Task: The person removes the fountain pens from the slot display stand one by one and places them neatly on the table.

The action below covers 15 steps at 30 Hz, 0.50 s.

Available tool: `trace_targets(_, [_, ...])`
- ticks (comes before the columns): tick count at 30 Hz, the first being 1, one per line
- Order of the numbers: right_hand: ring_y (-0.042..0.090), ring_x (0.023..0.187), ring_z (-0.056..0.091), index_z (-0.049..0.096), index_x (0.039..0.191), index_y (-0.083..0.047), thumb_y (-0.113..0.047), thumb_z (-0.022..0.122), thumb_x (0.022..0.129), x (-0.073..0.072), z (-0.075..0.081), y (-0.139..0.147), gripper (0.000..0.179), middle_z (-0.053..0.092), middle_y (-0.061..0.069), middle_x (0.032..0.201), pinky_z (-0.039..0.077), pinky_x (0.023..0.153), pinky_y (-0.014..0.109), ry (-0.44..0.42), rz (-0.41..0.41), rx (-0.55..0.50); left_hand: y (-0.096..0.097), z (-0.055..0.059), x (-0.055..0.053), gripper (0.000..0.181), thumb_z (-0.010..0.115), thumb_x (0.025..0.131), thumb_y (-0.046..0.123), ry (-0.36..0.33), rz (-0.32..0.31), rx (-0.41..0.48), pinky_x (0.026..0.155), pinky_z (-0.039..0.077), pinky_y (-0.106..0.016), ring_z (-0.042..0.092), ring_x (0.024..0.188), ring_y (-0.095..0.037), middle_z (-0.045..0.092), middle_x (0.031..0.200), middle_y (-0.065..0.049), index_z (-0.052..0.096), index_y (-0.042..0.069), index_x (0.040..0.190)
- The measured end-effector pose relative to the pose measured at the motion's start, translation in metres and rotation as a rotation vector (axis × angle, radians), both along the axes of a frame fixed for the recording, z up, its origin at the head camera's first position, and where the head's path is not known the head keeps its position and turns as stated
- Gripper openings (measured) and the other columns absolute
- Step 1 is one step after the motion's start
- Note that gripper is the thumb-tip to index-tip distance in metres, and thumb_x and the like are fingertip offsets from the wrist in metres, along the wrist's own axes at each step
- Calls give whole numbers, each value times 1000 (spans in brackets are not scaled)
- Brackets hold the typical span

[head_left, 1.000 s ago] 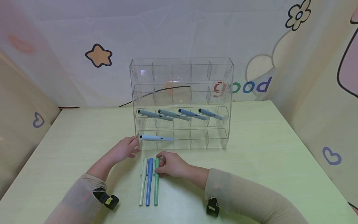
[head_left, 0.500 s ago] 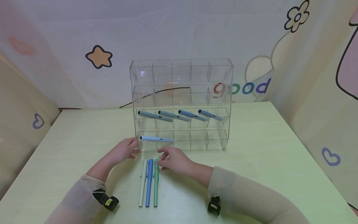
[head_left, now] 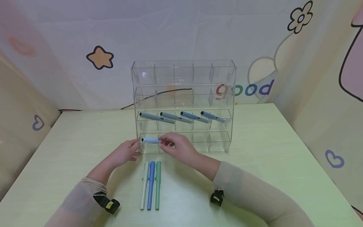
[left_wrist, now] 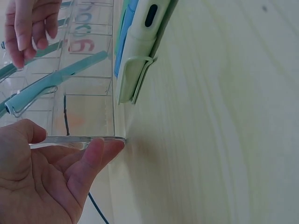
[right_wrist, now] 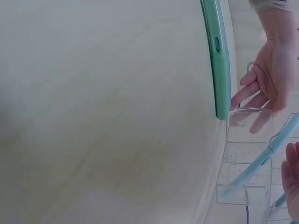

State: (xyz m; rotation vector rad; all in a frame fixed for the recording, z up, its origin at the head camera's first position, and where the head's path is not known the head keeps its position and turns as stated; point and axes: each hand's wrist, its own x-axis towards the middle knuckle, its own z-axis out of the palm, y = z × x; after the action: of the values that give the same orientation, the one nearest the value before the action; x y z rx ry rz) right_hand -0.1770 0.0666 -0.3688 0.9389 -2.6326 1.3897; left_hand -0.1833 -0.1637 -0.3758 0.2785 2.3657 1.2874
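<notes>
A clear acrylic pen rack [head_left: 184,74] stands upright on the table. My left hand [head_left: 126,152] grips its left side panel near the bottom, thumb and fingers on either side of the edge in the left wrist view. My right hand [head_left: 181,146] is in front of the bottom tier, fingers loosely bent, covering the right end of a light blue pen [head_left: 150,140]. The left wrist view shows those fingers apart from this pen. On the table lie a pale green pen [head_left: 144,186], a blue pen [head_left: 151,186] and a green pen [head_left: 158,186], side by side.
Several blue and teal pens [head_left: 151,116] lean in the tier above the light blue one. Small dividers split each tier into compartments. A printed cloth backdrop [head_left: 170,31] hangs behind the table [head_left: 269,157].
My right hand has left the green pen and moved up to the bottom tier, near the light blue pen. The left hand keeps its place on the rack.
</notes>
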Motion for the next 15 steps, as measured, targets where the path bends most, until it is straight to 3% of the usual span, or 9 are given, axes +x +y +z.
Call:
trace_targets(3, [14,88,62,65,109,-3,-7,66,86,-6,1,-1,24,65,5,98,52,81,28,63,9,18,0,0,-1,47,27,102,19,-5,9,-3,81,52,-44,47,117,-44,28,141,-35,34,-14,134])
trace_targets(6, [15,93,61,64,112,-3,-9,66,86,-11,-1,-4,26,64,4,102,50,85,32,62,15,42,0,-1,-1,48,27,102,20,-6,7,-7,80,53,-44,47,117,-45,27,141,-35,31,-14,136])
trace_targets(15, [14,98,60,66,113,-6,-13,70,84,-20,-6,-15,30,65,2,106,47,88,25,37,21,56,-2,-2,-2,47,27,102,20,0,2,5,80,53,-44,47,117,-45,28,141,-35,34,-13,135])
